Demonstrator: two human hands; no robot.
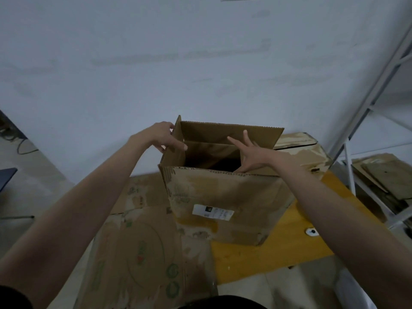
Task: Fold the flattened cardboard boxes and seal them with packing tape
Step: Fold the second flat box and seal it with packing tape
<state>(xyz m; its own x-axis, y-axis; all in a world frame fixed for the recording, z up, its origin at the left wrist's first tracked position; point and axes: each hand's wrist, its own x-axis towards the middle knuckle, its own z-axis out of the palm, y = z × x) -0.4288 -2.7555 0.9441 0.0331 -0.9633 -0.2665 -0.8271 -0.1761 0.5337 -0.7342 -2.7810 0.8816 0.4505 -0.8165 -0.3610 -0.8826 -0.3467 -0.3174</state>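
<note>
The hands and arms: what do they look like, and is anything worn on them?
Both forearms are bare from wrist to elbow. The left hand and the right hand have no gloves, and no rings, watch or bracelet show. A dark sleeve edge appears only at the left upper arm.

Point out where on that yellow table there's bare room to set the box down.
Bare patch: the yellow table in front of the upright box, running right past the small white object to the table edge. Crowded: the left side lies under flattened cardboard, and more cardboard is stacked behind the box. The left hand and right hand occupy its open top.
</note>
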